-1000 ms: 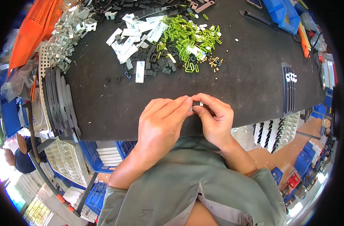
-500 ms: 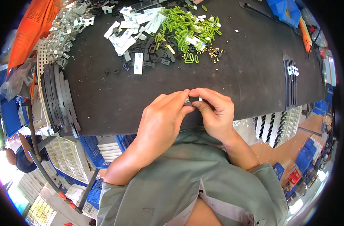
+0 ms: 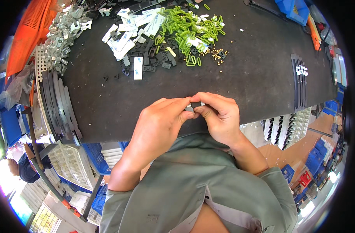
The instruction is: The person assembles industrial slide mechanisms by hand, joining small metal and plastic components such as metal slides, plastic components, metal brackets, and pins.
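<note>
Close to the table's near edge, my left hand [image 3: 156,121] and my right hand [image 3: 221,118] meet fingertip to fingertip. Between them is a small dark block [image 3: 196,104], pinched by my right thumb and index finger. A small silvery metal piece [image 3: 189,108] shows at my left fingertips, against the dark block. Fingers cover much of both parts, so I cannot tell how they fit together. Farther off lie a heap of green oval rings [image 3: 189,29], a scatter of black plastic pieces [image 3: 154,54] and white adhesive strips [image 3: 138,68].
Silvery metal clips [image 3: 63,37] are heaped at the far left beside an orange basket [image 3: 26,35]. Long dark strips [image 3: 59,105] lie along the left edge, others [image 3: 298,83] at the right. Tiny brass bits [image 3: 217,56] lie by the rings. A blue bin [image 3: 294,11] stands far right.
Both hands stay together, with the left shifted slightly left and its thumb lower. More of the silvery piece shows at the left fingertips. The whole view has tilted a little.
</note>
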A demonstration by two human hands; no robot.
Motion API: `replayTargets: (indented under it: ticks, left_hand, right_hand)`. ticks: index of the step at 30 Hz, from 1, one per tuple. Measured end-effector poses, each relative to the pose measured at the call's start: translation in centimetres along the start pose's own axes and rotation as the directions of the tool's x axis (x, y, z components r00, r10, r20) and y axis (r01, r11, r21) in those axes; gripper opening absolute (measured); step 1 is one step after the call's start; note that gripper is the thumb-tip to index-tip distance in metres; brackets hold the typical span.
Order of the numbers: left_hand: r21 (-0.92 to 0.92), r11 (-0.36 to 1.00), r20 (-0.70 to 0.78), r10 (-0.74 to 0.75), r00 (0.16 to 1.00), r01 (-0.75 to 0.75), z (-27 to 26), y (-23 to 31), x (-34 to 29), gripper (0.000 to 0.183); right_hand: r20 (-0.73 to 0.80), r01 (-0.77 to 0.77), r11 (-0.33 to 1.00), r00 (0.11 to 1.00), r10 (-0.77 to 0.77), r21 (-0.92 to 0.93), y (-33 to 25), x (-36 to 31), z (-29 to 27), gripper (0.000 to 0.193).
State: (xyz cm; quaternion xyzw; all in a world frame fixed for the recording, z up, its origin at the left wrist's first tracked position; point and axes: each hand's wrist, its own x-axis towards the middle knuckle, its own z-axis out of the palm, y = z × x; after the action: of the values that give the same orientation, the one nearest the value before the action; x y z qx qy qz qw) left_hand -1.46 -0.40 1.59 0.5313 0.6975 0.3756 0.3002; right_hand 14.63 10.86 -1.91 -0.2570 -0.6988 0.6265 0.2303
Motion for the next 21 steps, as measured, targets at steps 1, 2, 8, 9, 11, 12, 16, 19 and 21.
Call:
replayTargets:
  ticks: [1, 2, 8, 9, 11, 12, 16, 19, 21]
  left_hand:
    - [0.000, 1.000, -0.001, 0.002, 1.000, -0.002, 0.2, 0.1, 0.0, 0.029]
    - [0.034, 0.999, -0.043, -0.006, 0.999, 0.007, 0.6, 0.4, -0.1, 0.028]
    - [0.022, 0.999, -0.128, -0.026, 0.991, 0.029, 1.3, 0.2, -0.6, 0.026]
    - [0.012, 0.999, -0.122, -0.028, 0.992, 0.029, 1.2, 0.3, -0.6, 0.026]
    - [0.022, 0.999, -0.125, -0.033, 0.992, 0.036, 1.4, 0.5, -0.7, 0.026]
    - [0.031, 0.999, -0.126, -0.035, 0.991, 0.039, 1.4, 0.6, -0.5, 0.026]
    - [0.002, 0.999, -0.103, -0.039, 0.994, 0.039, 1.0, 0.2, -0.7, 0.025]
    - [-0.038, 0.991, -0.119, -0.132, 0.984, 0.128, 1.1, 0.3, -1.4, 0.023]
    - [-0.014, 0.995, -0.191, -0.096, 0.977, 0.095, 1.9, 0.1, -1.7, 0.020]
  right_hand:
    - [-0.002, -0.013, 1.000, 1.000, 0.013, 0.010, -0.2, 0.1, 0.0, 0.028]
    - [-0.005, -0.026, 0.999, 1.000, 0.026, 0.019, -0.2, 0.2, 0.1, 0.028]
    - [0.009, 0.012, 1.000, 1.000, -0.012, 0.011, 0.3, -0.1, 0.2, 0.030]
    - [0.011, 0.012, 1.000, 1.000, -0.012, 0.011, 0.4, -0.1, 0.1, 0.030]
    - [0.028, 0.010, 0.999, 1.000, -0.012, 0.046, 0.5, -0.2, 0.0, 0.031]
    - [0.027, 0.013, 0.999, 1.000, -0.014, 0.043, 0.5, -0.2, 0.0, 0.031]
    - [0.032, -0.009, 0.999, 0.999, 0.008, 0.052, 0.7, -0.1, 0.2, 0.032]
    - [0.048, -0.010, 0.999, 0.999, 0.008, 0.037, 0.5, -0.2, 0.1, 0.031]
    - [0.053, -0.013, 1.000, 0.999, 0.012, 0.023, 0.2, -0.2, 0.1, 0.031]
